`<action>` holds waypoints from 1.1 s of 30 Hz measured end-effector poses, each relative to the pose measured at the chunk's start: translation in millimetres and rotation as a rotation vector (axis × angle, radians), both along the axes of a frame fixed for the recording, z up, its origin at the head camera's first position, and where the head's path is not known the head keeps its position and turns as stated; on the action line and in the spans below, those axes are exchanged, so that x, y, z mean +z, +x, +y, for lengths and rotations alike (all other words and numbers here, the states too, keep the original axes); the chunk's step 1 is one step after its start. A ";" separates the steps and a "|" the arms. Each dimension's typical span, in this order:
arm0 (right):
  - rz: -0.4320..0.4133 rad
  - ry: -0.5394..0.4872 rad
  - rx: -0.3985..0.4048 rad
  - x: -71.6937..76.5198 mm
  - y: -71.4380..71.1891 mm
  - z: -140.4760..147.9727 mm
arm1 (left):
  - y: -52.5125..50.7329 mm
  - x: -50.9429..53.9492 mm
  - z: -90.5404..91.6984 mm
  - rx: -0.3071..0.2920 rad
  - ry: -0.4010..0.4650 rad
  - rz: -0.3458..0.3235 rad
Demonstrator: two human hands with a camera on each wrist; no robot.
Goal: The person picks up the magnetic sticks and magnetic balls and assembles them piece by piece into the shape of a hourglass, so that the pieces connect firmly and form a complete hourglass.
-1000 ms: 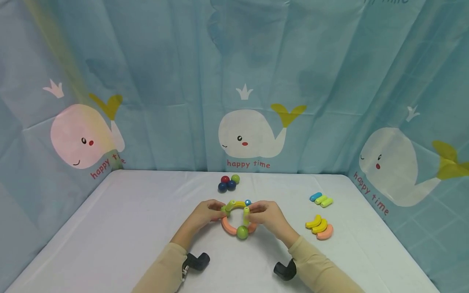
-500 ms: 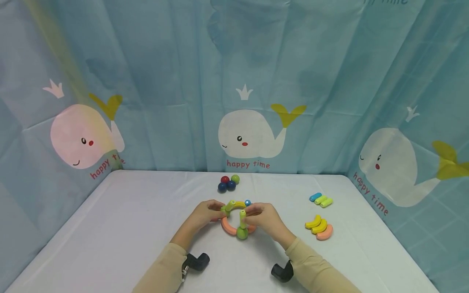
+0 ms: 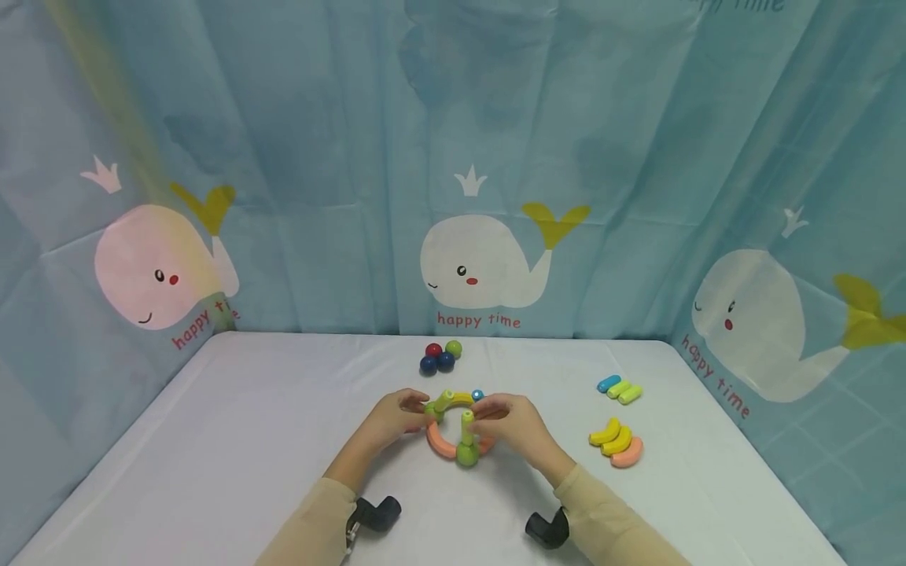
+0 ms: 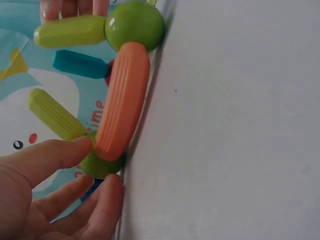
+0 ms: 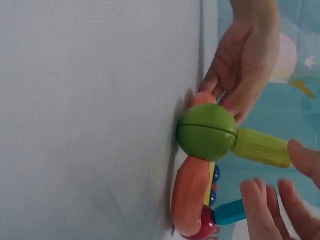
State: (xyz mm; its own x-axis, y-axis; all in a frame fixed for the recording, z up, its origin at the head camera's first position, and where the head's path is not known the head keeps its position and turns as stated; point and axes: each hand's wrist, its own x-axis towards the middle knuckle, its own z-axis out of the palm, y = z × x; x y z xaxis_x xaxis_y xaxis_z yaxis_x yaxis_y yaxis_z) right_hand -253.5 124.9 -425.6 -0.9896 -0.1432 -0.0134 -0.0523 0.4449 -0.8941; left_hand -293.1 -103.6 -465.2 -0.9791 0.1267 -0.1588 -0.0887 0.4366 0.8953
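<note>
A ring of curved orange and yellow pieces joined by balls stands mid-table. My left hand [image 3: 393, 417] pinches the green ball [image 4: 102, 167] on its left side, thumb on one side and fingers opposite. From that ball a yellow-green rod [image 4: 55, 112] tilts up. On the front green ball [image 3: 467, 455] another yellow-green rod [image 3: 467, 425] stands upright, its lower end meeting the ball. My right hand [image 3: 515, 424] is beside this rod, thumb [image 5: 303, 157] at the rod's tip, fingers spread apart from it. A blue rod [image 5: 230, 212] rises from a red ball [image 5: 206, 225].
Behind the ring lies a cluster of red, green and dark blue balls [image 3: 437, 359]. To the right are blue and yellow-green rods [image 3: 620, 389], with curved yellow and orange pieces [image 3: 616, 442] nearer. A whale-print curtain [image 3: 488, 259] hangs behind the white table [image 3: 212, 440].
My right hand has moved left and slightly toward me, bringing the yellow-green rod from the ring's right side onto the front green ball. The left hand has kept its hold.
</note>
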 end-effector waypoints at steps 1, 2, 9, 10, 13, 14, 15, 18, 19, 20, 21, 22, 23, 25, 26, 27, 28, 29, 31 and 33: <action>0.011 0.003 -0.018 0.7 -0.8 1.8 | 1.1 1.8 -0.4 -0.002 -0.002 0.012; 0.025 0.007 -0.038 1.3 -2.0 3.5 | 2.1 3.9 -0.8 -0.005 -0.008 0.033; 0.080 0.024 -0.096 -3.0 -12.2 9.4 | 6.6 12.0 4.8 0.000 -0.041 0.186; 0.084 0.021 -0.093 -4.3 -13.3 8.9 | 6.9 12.3 6.2 -0.008 -0.056 0.208; 0.096 0.005 -0.090 -7.5 -16.0 6.3 | 8.2 12.8 10.5 -0.024 -0.074 0.244; 0.103 0.000 -0.094 -8.5 -16.7 5.2 | 8.6 13.2 11.9 -0.028 -0.078 0.250; 0.110 -0.006 -0.099 -9.0 -17.4 4.2 | 8.7 13.2 13.2 -0.030 -0.088 0.258; 0.132 0.009 -0.110 -11.7 -19.3 1.6 | 8.7 12.6 16.8 -0.031 -0.108 0.261; 0.139 0.015 -0.109 -12.1 -19.6 0.8 | 8.8 12.5 17.8 -0.036 -0.117 0.268; 0.147 0.025 -0.109 -12.4 -19.7 -0.1 | 9.0 12.4 18.6 -0.044 -0.131 0.285; 0.155 0.035 -0.104 -13.0 -19.9 -0.6 | 9.1 12.2 19.4 -0.050 -0.144 0.297; 0.164 0.047 -0.098 -13.5 -20.0 -1.0 | 9.3 12.1 20.3 -0.052 -0.154 0.306; 0.162 0.050 -0.102 -13.4 -20.1 -1.6 | 9.4 12.1 21.1 -0.053 -0.164 0.312; 0.161 0.058 -0.100 -12.9 -19.9 -2.2 | 9.2 12.3 22.3 -0.055 -0.182 0.325; 0.158 0.063 -0.103 -12.7 -20.0 -2.4 | 9.0 12.4 22.8 -0.056 -0.191 0.332; 0.155 0.065 -0.104 -12.2 -20.0 -2.5 | 8.8 12.8 23.2 -0.052 -0.196 0.328; 0.151 0.068 -0.107 -11.4 -20.0 -2.6 | 8.7 13.1 23.5 -0.051 -0.201 0.329; 0.142 0.069 -0.111 -10.8 -20.0 -2.7 | 8.6 13.3 23.5 -0.053 -0.207 0.332; 0.143 0.079 -0.104 -9.8 -19.3 -1.9 | 9.0 14.3 23.7 -0.054 -0.211 0.329; 0.132 0.075 -0.095 -8.2 -17.6 -0.3 | 9.7 15.2 23.6 -0.061 -0.213 0.334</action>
